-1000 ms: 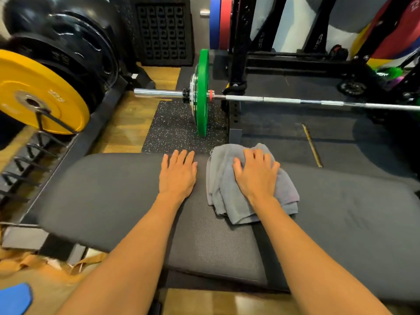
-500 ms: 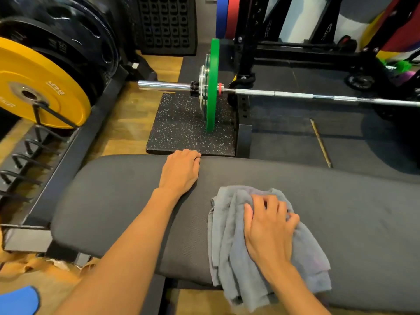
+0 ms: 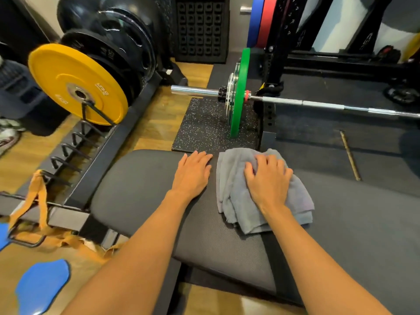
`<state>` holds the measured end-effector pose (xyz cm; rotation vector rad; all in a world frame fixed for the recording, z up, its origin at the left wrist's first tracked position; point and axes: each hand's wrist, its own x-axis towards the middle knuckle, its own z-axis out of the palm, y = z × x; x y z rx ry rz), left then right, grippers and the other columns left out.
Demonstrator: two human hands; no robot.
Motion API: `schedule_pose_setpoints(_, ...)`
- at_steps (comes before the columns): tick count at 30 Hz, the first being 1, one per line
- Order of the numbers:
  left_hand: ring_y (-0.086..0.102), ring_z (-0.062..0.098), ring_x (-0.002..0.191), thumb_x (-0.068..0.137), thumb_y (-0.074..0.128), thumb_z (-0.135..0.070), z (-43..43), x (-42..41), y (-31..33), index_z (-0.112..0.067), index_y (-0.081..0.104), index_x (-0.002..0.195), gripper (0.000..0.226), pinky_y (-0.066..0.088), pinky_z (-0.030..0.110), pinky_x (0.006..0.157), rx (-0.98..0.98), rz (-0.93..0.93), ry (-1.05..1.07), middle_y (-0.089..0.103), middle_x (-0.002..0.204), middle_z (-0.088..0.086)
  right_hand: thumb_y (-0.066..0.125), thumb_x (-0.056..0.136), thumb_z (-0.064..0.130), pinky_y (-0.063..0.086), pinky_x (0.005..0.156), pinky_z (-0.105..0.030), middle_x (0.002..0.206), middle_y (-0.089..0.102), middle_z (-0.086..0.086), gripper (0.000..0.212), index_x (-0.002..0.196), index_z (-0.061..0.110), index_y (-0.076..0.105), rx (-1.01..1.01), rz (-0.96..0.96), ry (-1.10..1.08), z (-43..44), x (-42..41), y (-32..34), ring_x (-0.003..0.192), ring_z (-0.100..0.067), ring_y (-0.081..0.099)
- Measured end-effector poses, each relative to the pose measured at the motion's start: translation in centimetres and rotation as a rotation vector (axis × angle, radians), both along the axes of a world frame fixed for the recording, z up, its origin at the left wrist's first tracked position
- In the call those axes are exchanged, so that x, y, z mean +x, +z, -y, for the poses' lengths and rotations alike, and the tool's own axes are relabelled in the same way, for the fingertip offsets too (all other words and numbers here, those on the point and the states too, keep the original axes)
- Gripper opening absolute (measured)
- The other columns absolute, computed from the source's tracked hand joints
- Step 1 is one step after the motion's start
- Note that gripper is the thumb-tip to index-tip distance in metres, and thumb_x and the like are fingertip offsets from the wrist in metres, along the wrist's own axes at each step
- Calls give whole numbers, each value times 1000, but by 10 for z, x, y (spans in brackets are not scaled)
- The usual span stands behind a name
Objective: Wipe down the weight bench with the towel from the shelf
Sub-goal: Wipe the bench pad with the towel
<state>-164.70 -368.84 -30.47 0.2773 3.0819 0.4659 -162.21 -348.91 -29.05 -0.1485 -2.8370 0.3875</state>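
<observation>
Grey towel [image 3: 261, 196]: folded, lying at the far edge of my black weight bench [image 3: 141, 201].
My right hand [image 3: 268, 180]: pressed on the towel, fingers spread, slightly curled.
My left hand [image 3: 193, 173]: flat, empty, just beside the towel.

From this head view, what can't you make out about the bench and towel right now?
- Bench right end: cut off by the frame edge.
- Pad under the towel: covered, so its cleanness is unknown.
- Towel under the right hand: hidden by the palm.
- Pad under the left hand: hidden.
- Bench legs: hidden by the pad.
</observation>
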Motion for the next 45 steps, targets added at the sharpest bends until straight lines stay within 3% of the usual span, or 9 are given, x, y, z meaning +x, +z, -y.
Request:
schedule_pose_setpoints(6, 40, 23, 133, 101, 37, -28, 0, -5, 3, -20, 48, 138, 39, 22, 44, 114, -20, -29, -21, 51, 139, 1, 40, 90, 44, 37, 77, -42, 99, 59, -3, 36, 107, 21, 62, 49, 45, -24, -1, 130, 3, 89, -25, 52)
schedule_pose_setpoints(10, 46, 27, 123, 99, 44, -29, 10, -11, 2, -18, 55, 131, 36, 29, 41, 105, 7, -91, -90, 58, 131, 3, 43, 90, 40, 38, 75, -46, 97, 59, -6, 34, 105, 18, 63, 96, 52, -70, 15, 151, 4, 86, -28, 52)
schedule_pose_setpoints(17, 55, 27, 105, 93, 42, -25, 12, -20, -24, -16, 63, 111, 29, 35, 39, 91, 65, -292, -74, 65, 112, 3, 38, 93, 39, 30, 71, -44, 94, 56, -13, 33, 98, 13, 59, 150, -40, -146, 40, 17, -15, 84, -33, 50)
schedule_pose_setpoints(22, 54, 30, 94, 93, 35, -19, 13, -17, -7, -13, 59, 93, 25, 31, 36, 83, 70, -188, -12, 65, 99, 8, 31, 96, 40, 32, 90, -52, 111, 59, -14, 40, 108, 13, 58, 138, 90, -54, 51, -80, -7, 104, -35, 51)
schedule_pose_setpoints(25, 51, 28, 115, 97, 35, -22, 32, -9, 0, -14, 57, 116, 30, 29, 41, 104, -6, -134, -78, 61, 118, 7, 32, 96, 43, 32, 88, -48, 114, 59, -15, 42, 111, 14, 59, 100, 58, -40, 50, -66, -5, 106, -36, 51)
schedule_pose_setpoints(28, 34, 25, 138, 101, 35, -26, 66, -2, -1, -16, 43, 140, 41, 17, 46, 116, -44, -56, -71, 45, 146, 6, 38, 95, 45, 32, 88, -47, 118, 56, -13, 41, 116, 17, 58, 34, -7, -63, 59, 9, -5, 110, -35, 48)
schedule_pose_setpoints(35, 34, 22, 139, 102, 36, -27, 111, -1, 6, -17, 45, 140, 41, 14, 44, 117, -13, -57, -95, 43, 148, 5, 42, 95, 40, 32, 78, -45, 99, 57, -12, 33, 105, 15, 61, 157, 17, -60, 123, 140, -4, 89, -33, 51)
schedule_pose_setpoints(41, 43, 21, 132, 101, 34, -24, 113, -3, -14, -13, 51, 133, 38, 19, 38, 116, 185, -213, -20, 52, 139, 5, 33, 95, 41, 28, 75, -44, 100, 56, -13, 37, 102, 14, 58, 148, -19, -85, 139, 27, -13, 90, -32, 49)
schedule_pose_setpoints(45, 49, 22, 124, 96, 37, -22, 114, -9, -20, -11, 51, 131, 39, 32, 44, 110, 341, -302, 0, 57, 133, 5, 32, 95, 42, 31, 86, -50, 110, 58, -11, 37, 106, 17, 57, 136, 15, -71, 159, -76, -14, 102, -33, 50)
